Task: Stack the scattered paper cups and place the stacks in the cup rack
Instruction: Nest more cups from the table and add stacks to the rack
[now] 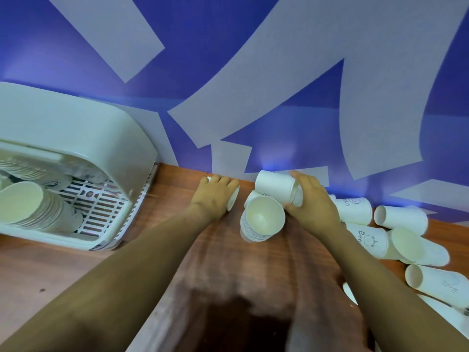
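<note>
A stack of white paper cups point(262, 221) stands upright on the wooden table, its mouth facing me. Just behind it, my right hand point(311, 199) grips a single cup point(275, 185) lying sideways near the wall. To the left, my left hand point(215, 193) covers another cup point(233, 199) lying on its side, of which only the rim shows. Several loose cups point(401, 217) lie scattered at the right. The white cup rack point(76, 138) sits at the left with stacks point(30, 204) lying inside.
A blue and white patterned wall point(253, 85) rises directly behind the table edge. The rack's slotted tray point(101, 207) juts toward the middle. Bare wooden tabletop point(165, 199) lies between the rack and my left hand.
</note>
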Demonstrator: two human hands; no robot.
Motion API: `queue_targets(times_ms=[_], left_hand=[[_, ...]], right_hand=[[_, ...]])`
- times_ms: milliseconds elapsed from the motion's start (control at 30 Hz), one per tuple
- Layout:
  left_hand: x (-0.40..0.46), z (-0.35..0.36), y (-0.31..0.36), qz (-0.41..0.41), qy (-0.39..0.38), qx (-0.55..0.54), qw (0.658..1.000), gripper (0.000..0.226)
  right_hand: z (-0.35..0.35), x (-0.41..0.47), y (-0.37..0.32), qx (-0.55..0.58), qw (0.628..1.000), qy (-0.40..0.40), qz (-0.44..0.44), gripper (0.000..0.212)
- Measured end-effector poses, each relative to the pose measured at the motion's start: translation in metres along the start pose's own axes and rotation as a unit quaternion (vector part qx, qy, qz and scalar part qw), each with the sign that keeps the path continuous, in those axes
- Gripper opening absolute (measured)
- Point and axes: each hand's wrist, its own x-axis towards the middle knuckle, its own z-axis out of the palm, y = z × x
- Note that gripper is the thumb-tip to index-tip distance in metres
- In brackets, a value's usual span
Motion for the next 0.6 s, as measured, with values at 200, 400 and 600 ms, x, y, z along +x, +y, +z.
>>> queue_targets(times_ms=[200, 400, 600], left_hand=[[-0.028, -0.024, -0.003, -0.036, 0.007, -0.080, 0.996, 0.077], [-0.077, -0.062, -0.014, -0.078, 0.033, -0.140, 0.987, 0.076], [-0.145, -0.102, -0.019, -0.092, 0.125, -0.280, 0.947, 0.065]], right_hand=[[-0.033, -0.034, -0.009, 0.033, 0.996, 0.071, 0.046, 0.077], [-0.059, -0.086, -0.027, 0.039, 0.989, 0.121, 0.074, 0.071], [-0.069, -0.129, -0.065, 0.035, 0.987, 0.149, 0.056, 0.063]])
